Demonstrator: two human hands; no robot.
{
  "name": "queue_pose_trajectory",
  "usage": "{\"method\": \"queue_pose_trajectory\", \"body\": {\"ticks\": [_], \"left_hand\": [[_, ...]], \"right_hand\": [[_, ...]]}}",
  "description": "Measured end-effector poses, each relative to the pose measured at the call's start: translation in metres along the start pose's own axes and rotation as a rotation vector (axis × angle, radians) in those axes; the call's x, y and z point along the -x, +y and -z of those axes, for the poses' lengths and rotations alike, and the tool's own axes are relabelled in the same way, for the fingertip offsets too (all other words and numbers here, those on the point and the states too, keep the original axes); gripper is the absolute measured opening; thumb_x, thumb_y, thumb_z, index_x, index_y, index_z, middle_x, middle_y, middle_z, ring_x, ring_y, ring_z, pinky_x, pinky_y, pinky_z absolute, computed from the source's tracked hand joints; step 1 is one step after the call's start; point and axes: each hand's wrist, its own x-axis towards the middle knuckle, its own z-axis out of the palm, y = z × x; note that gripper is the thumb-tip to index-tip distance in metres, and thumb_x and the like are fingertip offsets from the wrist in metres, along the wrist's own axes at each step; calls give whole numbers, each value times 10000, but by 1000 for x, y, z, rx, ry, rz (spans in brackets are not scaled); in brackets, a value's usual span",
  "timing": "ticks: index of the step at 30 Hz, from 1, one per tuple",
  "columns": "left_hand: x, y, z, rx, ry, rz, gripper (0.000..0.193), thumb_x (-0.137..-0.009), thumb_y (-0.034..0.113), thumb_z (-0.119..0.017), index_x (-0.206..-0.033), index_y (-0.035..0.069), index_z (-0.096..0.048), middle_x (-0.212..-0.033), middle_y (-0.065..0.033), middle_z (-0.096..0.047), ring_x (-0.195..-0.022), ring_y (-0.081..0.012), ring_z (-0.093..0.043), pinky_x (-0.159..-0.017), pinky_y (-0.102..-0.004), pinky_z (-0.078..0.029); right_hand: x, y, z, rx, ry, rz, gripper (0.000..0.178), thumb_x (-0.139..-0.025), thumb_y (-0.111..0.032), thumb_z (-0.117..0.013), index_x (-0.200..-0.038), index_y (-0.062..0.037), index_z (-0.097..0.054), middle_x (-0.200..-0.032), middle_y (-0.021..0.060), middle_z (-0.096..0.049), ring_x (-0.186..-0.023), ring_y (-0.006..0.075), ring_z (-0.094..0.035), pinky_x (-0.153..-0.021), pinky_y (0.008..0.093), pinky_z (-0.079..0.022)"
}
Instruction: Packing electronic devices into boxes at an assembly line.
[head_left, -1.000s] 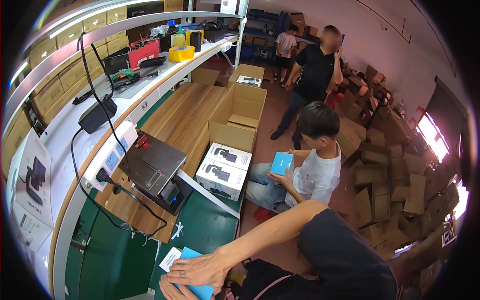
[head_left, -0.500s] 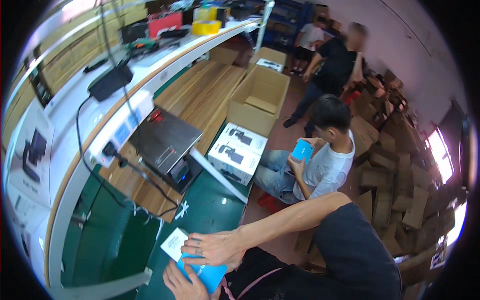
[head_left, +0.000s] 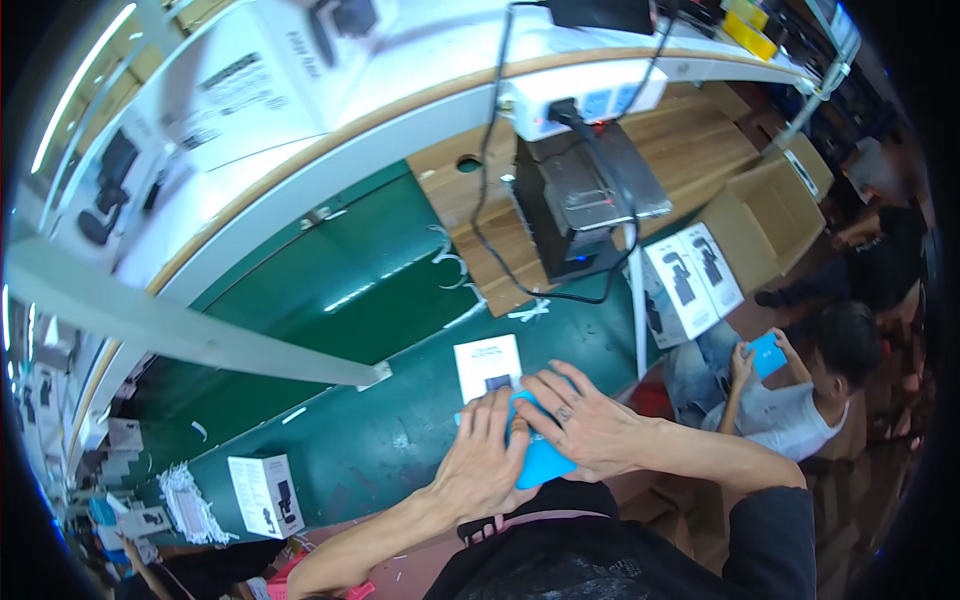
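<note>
Both my hands are on a small blue box [head_left: 543, 464] close to my body at the bench's near edge. My left hand [head_left: 480, 462] grips it from the left, fingers lying over its top. From the right, my right hand [head_left: 590, 425] presses on it with bent fingers, partly covering it. A white printed box [head_left: 487, 365] lies against the far side of the blue one; whether the two are joined is hidden by my fingers.
On the green bench [head_left: 380, 440] stand another white box [head_left: 266, 494] and a pile of white strips [head_left: 193, 503]. A metal machine [head_left: 585, 190], cable and power strip [head_left: 590, 98] are beyond. A slanting white post [head_left: 200, 325] crosses left. A seated person [head_left: 780, 400] holds a blue box at right.
My view has swung left, so the machine and seated person now appear farther right. Both hands stay on the blue box, and the right hand's fingers have shifted on it.
</note>
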Motion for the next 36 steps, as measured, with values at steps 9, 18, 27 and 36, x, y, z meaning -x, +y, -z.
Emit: {"method": "queue_pose_trajectory", "body": {"ticks": [9,18,27,36], "left_hand": [[95,2,-15,475,568,388,791,-767,301,-847,-1364,25,-407,-1524,-278,-292,-1418,-455,-295,-1147,-544,-260],[120,10,-47,833,739,588,1193,-732,327,-860,-1539,-47,-64,-1576,-305,-148,-1486,-408,-163,-1213,-467,-143],[30,14,29,148,484,278,1085,-619,348,-868,-1444,-97,-322,-1330,-356,-370,-1192,-505,-418,-1055,-571,-326],[14,-11,25,-56,30,39,1030,-636,441,-847,-1352,-151,-403,-1355,-413,-350,-1289,-545,-359,-1084,-641,-275]], "right_hand": [[-39,-22,-13,-188,29,56,1078,-515,-426,-875,-1376,51,-436,-1325,330,-425,-1217,491,-442,-1043,592,-350],[1,0,5,-1511,506,-309,1197,-595,-447,-812,-1525,50,-246,-1461,231,-410,-1348,386,-434,-1150,471,-326],[76,13,-154,-1636,710,-592,950,-816,-348,-797,-1522,31,-287,-1483,175,-440,-1370,295,-436,-1150,425,-338],[6,-32,-4,-247,395,-245,1065,-638,-557,-847,-1438,-9,-407,-1456,306,-341,-1378,496,-314,-1153,609,-229]]}}
